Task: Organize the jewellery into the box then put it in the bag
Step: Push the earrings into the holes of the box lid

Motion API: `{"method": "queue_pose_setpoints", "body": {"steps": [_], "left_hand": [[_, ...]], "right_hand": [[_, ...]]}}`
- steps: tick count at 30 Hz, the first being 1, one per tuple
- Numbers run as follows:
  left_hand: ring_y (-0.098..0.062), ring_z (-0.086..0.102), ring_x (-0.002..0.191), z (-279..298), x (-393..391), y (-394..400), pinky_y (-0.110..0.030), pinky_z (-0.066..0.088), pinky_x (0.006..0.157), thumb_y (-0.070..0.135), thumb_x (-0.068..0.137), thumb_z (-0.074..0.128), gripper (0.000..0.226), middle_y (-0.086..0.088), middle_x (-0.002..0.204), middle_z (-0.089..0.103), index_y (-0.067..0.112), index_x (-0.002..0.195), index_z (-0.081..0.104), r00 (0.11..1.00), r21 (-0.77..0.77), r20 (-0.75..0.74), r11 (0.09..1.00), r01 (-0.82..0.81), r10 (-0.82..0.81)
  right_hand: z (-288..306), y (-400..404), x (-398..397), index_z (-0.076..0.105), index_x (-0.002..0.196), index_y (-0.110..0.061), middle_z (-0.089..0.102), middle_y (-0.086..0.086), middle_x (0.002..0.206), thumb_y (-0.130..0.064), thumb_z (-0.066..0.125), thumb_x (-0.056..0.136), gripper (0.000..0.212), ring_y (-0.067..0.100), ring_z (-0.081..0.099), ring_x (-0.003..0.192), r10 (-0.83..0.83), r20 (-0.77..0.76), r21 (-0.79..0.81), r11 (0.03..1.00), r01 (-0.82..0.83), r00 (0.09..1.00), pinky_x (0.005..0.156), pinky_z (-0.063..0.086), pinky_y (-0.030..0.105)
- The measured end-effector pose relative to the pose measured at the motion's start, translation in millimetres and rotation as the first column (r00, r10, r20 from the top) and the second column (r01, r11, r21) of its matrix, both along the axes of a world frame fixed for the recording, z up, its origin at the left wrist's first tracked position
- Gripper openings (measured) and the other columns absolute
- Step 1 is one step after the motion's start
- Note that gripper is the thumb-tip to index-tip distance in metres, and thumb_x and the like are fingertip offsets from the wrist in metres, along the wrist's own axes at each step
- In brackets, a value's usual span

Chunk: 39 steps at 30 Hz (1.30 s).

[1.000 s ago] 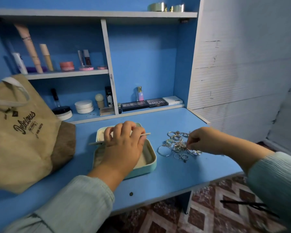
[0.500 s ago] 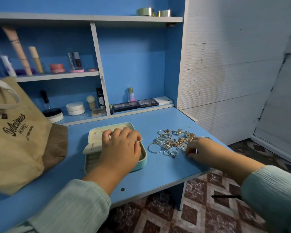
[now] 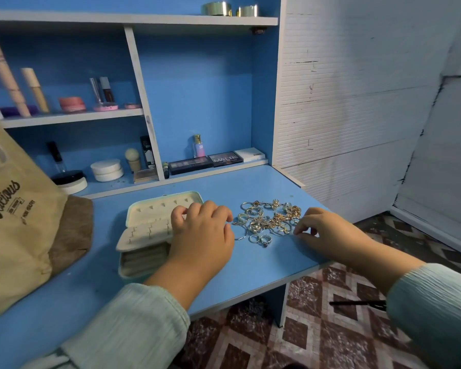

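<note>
A mint jewellery box (image 3: 133, 270) lies open on the blue desk, its lid (image 3: 165, 206) flat behind it. A cream peg panel (image 3: 141, 234) sits tilted over the base. My left hand (image 3: 202, 235) rests on the box's right side, its curled fingers holding the panel's right end. A tangled pile of gold and silver jewellery (image 3: 269, 219) lies just right of the box. My right hand (image 3: 328, 233) is at the pile's near right edge, thumb and forefinger pinching a small piece. A tan tote bag (image 3: 19, 209) stands at the left.
Shelves behind the desk hold cosmetics: eyeshadow palettes (image 3: 205, 162), a white jar (image 3: 107, 170), tubes and pots. The desk's front edge (image 3: 250, 296) runs close under my wrists, with patterned floor tiles below. A white wall (image 3: 357, 102) stands at the right.
My left hand has lowered the cream panel from a raised position onto the box. My right hand has shifted from the pile's middle to its near right edge.
</note>
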<state>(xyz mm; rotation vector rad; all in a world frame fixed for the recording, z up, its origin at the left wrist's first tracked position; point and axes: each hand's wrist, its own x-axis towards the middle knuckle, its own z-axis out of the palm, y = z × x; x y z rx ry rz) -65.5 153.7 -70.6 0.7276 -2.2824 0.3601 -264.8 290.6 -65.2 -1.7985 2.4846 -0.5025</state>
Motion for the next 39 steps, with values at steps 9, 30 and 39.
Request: {"method": "queue_pose_setpoints", "body": {"steps": [9, 30, 39], "left_hand": [[-0.013, 0.052, 0.103, -0.7, -59.2, 16.9, -0.034, 0.013, 0.088, 0.033, 0.092, 0.045, 0.018, 0.014, 0.105, 0.054, 0.034, 0.098, 0.062, 0.968, 0.177, 0.218, 0.981, 0.083, -0.121], [-0.012, 0.034, 0.119, -28.4, -90.1, 1.7, -0.033, 0.005, 0.091, 0.045, 0.094, 0.045, 0.025, 0.016, 0.121, 0.042, 0.042, 0.107, 0.066, 0.98, 0.314, 0.168, 0.948, 0.054, -0.112], [-0.011, 0.032, 0.118, -21.3, -92.5, 7.7, -0.033, 0.005, 0.091, 0.044, 0.095, 0.038, 0.027, 0.015, 0.122, 0.04, 0.04, 0.109, 0.062, 0.981, 0.344, 0.178, 0.939, 0.012, -0.078]], "right_hand": [[-24.4, -1.8, -12.8, 0.067, 0.102, -0.019, 0.046, -0.008, 0.096, -0.026, 0.055, 0.091, 0.017, 0.011, 0.047, 0.085, -0.108, 0.039, -0.161, 0.981, 0.113, 0.993, 0.077, 0.039, 0.021], [-28.6, -34.2, -19.8, 0.067, 0.078, -0.016, 0.054, -0.003, 0.084, -0.015, 0.063, 0.084, 0.007, 0.014, 0.047, 0.084, -0.085, 0.17, -0.337, 0.931, 0.139, 0.982, 0.075, 0.035, 0.021], [-28.9, -21.6, -15.9, 0.055, 0.079, -0.014, 0.048, -0.014, 0.07, -0.014, 0.057, 0.088, 0.009, 0.004, 0.046, 0.067, -0.207, 0.297, -0.438, 0.838, 0.326, 0.932, 0.06, 0.036, 0.009]]}}
